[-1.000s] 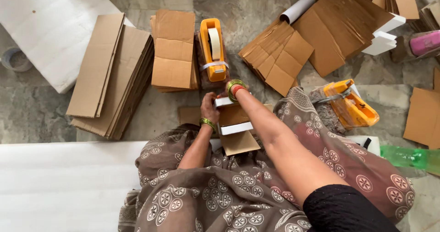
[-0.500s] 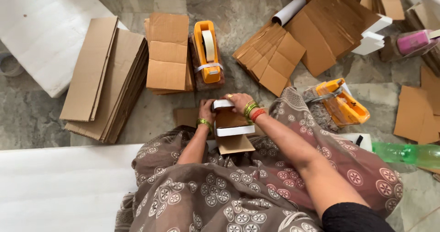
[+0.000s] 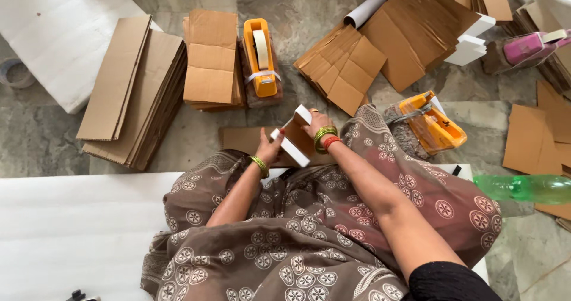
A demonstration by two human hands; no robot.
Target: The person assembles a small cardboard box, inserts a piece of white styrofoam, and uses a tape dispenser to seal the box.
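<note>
At the far left edge lies one roll of tape [image 3: 14, 74], and beside it, in the upper left of the frame, one white foam sheet [image 3: 56, 36]. To its right I count two stacks of flat cardboard: a long stack [image 3: 134, 93] and a shorter stack of folded pieces [image 3: 211, 60]. Just beside the shorter stack stands one orange tape dispenser [image 3: 260, 56]. A second orange tape dispenser [image 3: 431, 121] lies right of centre, so there are two. Between them is one fanned pile of small cardboard pieces [image 3: 342, 68]. In the upper right there are more cardboard sheets [image 3: 416, 30], one white paper roll [image 3: 364, 9] and some white foam blocks [image 3: 470, 42]. At the right edge lies one green plastic bottle [image 3: 526, 188].

In the middle of the frame, the left hand [image 3: 270, 148] grips the lower end of a small box [image 3: 294, 135], brown with white edges, thumb on top. The right hand [image 3: 315, 122] grasps the upper end of the same box, fingers curled over it. The box is tilted, above a flat cardboard piece [image 3: 244, 140] on the floor. Both forearms reach forward from the lap, the right one crossing diagonally from the lower right. Each wrist has bangles.
</note>
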